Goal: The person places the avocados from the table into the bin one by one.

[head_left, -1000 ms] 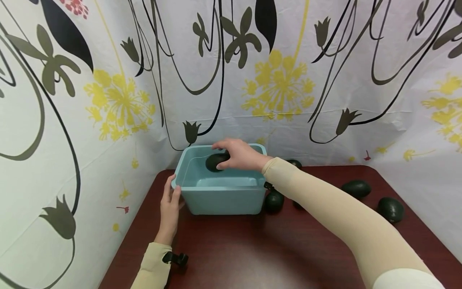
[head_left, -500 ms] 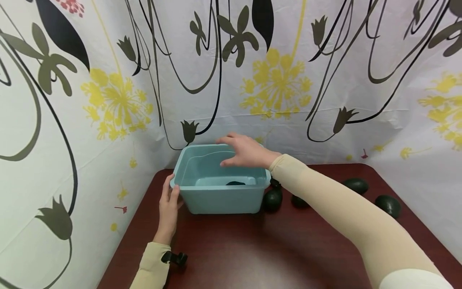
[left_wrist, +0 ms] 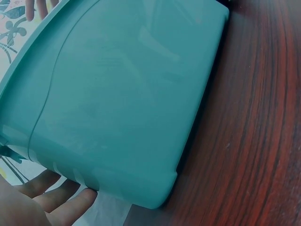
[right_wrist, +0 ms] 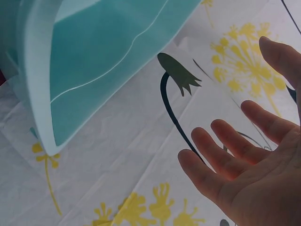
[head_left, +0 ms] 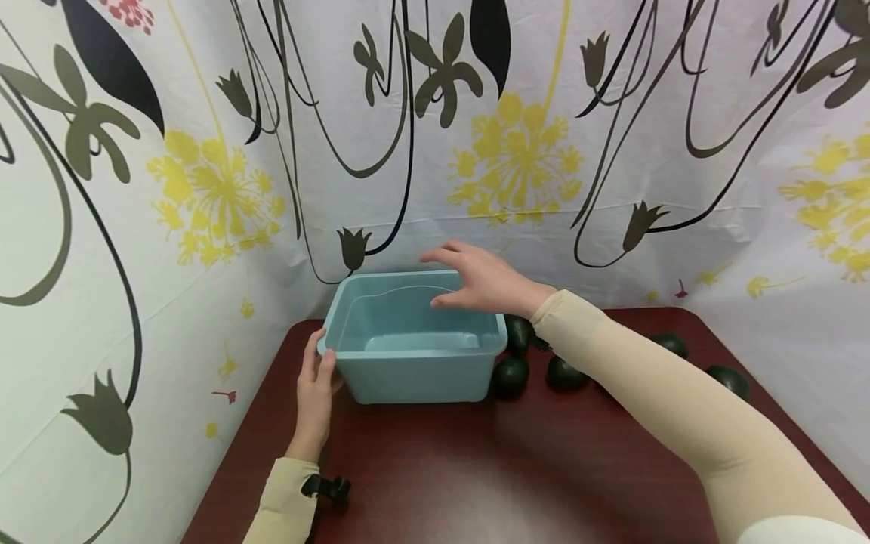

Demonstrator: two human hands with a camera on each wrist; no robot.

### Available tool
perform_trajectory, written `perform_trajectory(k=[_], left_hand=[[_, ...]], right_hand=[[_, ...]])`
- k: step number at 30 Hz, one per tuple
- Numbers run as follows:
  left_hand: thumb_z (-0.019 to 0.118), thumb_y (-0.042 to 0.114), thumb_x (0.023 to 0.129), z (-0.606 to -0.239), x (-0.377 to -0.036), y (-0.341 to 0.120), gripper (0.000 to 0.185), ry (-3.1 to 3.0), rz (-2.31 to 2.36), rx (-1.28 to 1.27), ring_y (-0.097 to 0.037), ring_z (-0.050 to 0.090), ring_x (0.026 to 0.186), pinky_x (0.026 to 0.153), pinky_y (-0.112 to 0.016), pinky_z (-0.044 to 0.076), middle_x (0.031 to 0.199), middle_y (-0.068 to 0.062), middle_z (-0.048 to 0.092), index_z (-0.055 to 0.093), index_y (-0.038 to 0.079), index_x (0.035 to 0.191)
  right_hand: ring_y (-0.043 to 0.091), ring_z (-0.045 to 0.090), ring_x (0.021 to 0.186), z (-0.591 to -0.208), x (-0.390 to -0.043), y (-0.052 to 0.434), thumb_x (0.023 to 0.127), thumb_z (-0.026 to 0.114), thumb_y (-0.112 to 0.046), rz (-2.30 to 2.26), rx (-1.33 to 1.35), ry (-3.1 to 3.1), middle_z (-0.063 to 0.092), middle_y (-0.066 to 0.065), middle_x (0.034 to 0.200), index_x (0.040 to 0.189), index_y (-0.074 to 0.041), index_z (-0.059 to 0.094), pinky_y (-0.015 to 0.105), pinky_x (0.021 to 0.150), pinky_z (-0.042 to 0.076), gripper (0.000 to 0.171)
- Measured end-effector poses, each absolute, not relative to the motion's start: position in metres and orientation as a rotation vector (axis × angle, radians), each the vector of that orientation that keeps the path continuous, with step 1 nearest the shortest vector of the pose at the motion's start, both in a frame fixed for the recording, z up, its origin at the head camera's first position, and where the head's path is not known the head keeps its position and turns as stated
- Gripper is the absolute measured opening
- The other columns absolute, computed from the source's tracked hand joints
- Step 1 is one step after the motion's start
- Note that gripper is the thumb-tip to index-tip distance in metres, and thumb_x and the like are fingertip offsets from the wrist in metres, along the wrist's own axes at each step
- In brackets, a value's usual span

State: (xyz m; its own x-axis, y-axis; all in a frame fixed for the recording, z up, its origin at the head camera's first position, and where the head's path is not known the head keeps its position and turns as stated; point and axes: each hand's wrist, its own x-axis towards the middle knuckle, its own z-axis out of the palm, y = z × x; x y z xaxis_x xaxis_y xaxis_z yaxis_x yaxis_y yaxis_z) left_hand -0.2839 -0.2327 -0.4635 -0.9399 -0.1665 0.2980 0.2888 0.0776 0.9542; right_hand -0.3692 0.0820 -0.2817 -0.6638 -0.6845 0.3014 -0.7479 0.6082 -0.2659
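A light-blue plastic bin [head_left: 411,378] stands on the table. My left hand [head_left: 314,400] holds its front left corner, thumb at the front and fingers along the left side. In the left wrist view, those fingers [left_wrist: 70,205] touch the bin wall [left_wrist: 117,108]. Over the bin's back right part hovers my right hand [head_left: 489,281], fingers spread and nothing in them. The right wrist view shows that palm [right_wrist: 268,193] beside the bin's rim [right_wrist: 35,84]. Right of the bin lie dark green avocados [head_left: 510,376], one farther back [head_left: 518,335]. No avocado shows inside; the front wall hides part of the floor.
More avocados lie on the table's right side, one [head_left: 564,374] near the forearm and others [head_left: 669,344] farther right, partly behind the sleeve [head_left: 652,393]. The dark red table [head_left: 476,468] meets a flower-printed cloth [head_left: 530,174] at the back and sides.
My right hand let go of an avocado inside the bin, then rose and moved right. The avocado dropped out of sight behind the front wall. My left hand stayed at the corner.
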Motion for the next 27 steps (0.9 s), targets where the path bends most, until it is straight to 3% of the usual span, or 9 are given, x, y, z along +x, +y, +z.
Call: perform_trajectory(k=[7,14,27], left_hand=[[0.050,0.033,0.107,-0.463,-0.284,-0.232,0.052,-2.033,-1.933,-0.119,-0.034,0.048,0.130,0.099,-0.068,0.039,0.151,-0.013,0.041,0.034,0.032,0.157],[0.051,0.038,0.106,-0.463,-0.283,-0.233,0.053,-2.037,-1.930,-0.113,-0.033,0.048,0.129,0.099,-0.066,0.040,0.151,-0.014,0.041,0.035,0.032,0.156],[0.050,0.033,0.107,-0.464,-0.283,-0.234,0.051,-2.032,-1.929,-0.114,-0.033,0.048,0.129,0.099,-0.067,0.040,0.150,-0.016,0.041,0.034,0.033,0.156]], right_hand=[[0.013,0.055,0.114,-0.284,-0.363,0.097,0.086,0.079,-0.047,0.546,1.190,-2.633,0.047,-0.006,0.140,0.149,-0.034,0.046,0.041,0.089,0.050,0.072],[0.013,0.053,0.117,-0.288,-0.358,0.110,0.086,0.079,-0.046,0.530,1.191,-2.620,0.046,-0.008,0.140,0.149,-0.035,0.045,0.042,0.091,0.050,0.072],[0.013,0.053,0.119,-0.296,-0.351,0.138,0.087,0.079,-0.042,0.530,1.180,-2.612,0.045,-0.007,0.143,0.149,-0.033,0.046,0.042,0.092,0.049,0.072]])
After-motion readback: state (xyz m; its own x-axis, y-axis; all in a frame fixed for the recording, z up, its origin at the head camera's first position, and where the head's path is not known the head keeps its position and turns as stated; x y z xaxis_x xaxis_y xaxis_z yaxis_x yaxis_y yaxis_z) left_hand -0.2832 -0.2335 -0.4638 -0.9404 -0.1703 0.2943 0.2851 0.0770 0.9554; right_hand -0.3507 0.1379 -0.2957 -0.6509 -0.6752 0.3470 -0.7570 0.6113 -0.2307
